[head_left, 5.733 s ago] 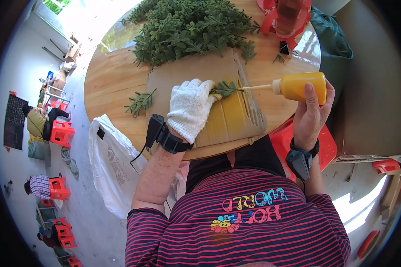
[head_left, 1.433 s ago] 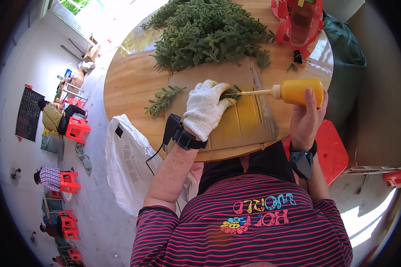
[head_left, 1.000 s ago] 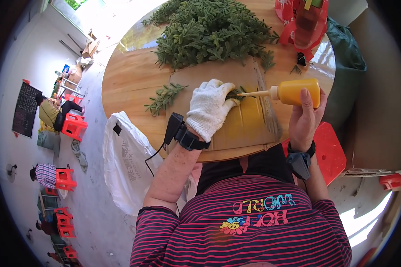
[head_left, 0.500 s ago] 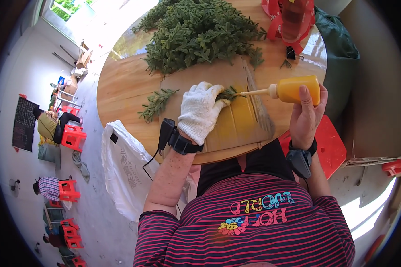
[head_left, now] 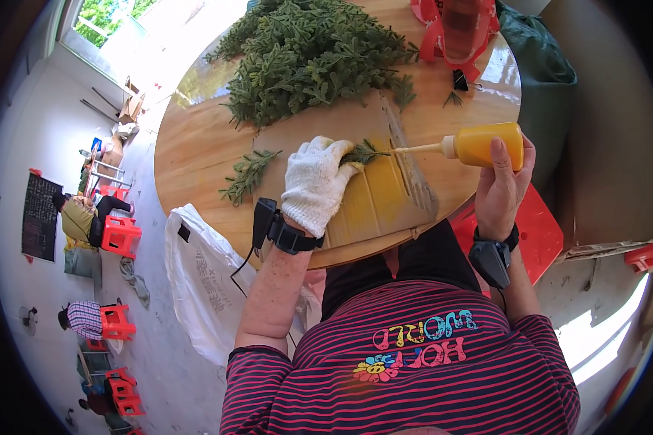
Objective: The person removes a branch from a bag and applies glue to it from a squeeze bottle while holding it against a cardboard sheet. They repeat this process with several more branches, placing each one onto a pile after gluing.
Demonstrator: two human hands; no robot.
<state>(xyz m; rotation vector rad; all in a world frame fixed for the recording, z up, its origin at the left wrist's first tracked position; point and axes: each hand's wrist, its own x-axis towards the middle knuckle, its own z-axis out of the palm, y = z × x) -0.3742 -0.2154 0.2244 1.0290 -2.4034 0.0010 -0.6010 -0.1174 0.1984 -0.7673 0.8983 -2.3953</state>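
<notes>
A green sprig (head_left: 360, 153) is pinned on the stained cardboard (head_left: 384, 196) under the gloved left hand (head_left: 315, 185), its grip pressed flat. A yellow squeeze bottle (head_left: 486, 143) is clasped by the right hand (head_left: 502, 190), nozzle at the sprig. One loose sprig (head_left: 248, 172) and a large heap (head_left: 313, 51) on the round wooden worktop (head_left: 192, 156) look untreated. Red stools (head_left: 120, 235) stand on the pale floor.

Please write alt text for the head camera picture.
A gloved left hand presses a green sprig onto cardboard on a round wooden table, while the bare right hand aims a yellow squeeze bottle at it.
</notes>
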